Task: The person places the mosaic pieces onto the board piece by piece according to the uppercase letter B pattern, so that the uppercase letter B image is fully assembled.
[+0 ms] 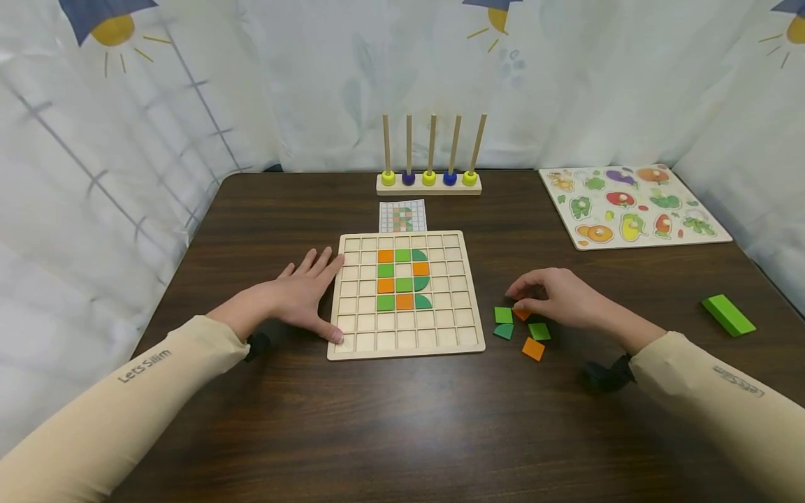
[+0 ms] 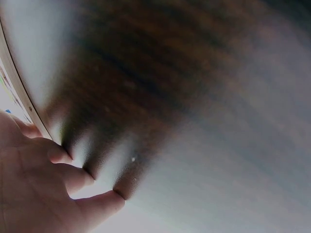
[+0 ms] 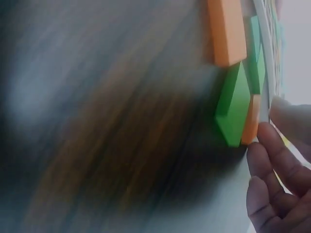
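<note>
Sleeves [image 1: 128, 402] nearest; left hand [image 1: 302, 293] spread on board [image 1: 443, 337], right hand [image 1: 560, 299] at orange tile [image 1: 522, 316], pinch unclear; pattern [image 1: 404, 284] looks part-laid, five tiles [image 1: 534, 349] loose.

- Board [image 1: 446, 339] on table [image 1: 402, 419], about mid-width.
- Set tiles [image 1: 404, 284] in board's middle three columns, second to fifth rows from back.
- Card [image 1: 402, 216] just behind board.
- Peg stand [image 1: 430, 185] behind card, near table's far edge.
- Curtain [image 1: 314, 91] behind table.
- Left hand [image 1: 306, 297] left of board, thumb on near-left corner.
- Loose tiles [image 1: 503, 316] in a cluster right of board, near its edge, close together.
- Right hand [image 1: 560, 300] at cluster's back right, fingertips at one tile; grip unclear.
- Puzzle [image 1: 599, 202] back right, well right of peg stand.
- Block [image 1: 728, 314] before puzzle, right of right hand, well apart.
</note>
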Motion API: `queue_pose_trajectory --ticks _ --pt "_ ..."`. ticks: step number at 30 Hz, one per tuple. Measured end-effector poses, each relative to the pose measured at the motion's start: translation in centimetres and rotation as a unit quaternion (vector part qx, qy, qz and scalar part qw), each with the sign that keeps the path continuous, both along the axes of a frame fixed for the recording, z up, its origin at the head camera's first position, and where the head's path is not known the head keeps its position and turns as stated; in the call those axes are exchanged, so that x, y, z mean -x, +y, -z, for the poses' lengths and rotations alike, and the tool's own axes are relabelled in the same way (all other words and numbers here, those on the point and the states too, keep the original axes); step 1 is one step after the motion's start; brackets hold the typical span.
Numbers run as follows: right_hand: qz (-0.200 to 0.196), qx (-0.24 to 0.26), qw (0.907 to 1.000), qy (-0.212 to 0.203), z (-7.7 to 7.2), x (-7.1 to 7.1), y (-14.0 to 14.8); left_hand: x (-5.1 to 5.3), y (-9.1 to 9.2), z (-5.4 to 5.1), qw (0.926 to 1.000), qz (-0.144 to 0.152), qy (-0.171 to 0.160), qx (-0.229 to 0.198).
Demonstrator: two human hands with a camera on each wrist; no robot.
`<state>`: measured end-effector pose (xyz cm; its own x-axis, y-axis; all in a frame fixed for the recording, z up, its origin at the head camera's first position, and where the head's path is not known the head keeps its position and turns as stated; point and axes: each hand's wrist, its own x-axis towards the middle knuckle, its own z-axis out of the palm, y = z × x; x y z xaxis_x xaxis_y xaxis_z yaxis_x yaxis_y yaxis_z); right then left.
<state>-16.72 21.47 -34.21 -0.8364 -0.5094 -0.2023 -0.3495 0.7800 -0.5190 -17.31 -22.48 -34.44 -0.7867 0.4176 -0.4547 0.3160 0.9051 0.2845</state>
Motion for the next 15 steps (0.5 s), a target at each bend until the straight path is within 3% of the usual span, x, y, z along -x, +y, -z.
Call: queue_pose_trajectory --ticks 10,15 --pt "-0.030 0.014 0.9975 -0.063 0.1 0.7 1.9 -0.1 0.1 -0.2 1.0000 -0.001 -0.001 -0.003" --pt "-0.037 0.016 0.9975 -0.058 0.3 1.0 2.5 -0.1 0.1 -0.2 1.0000 -0.002 -0.002 -0.004"
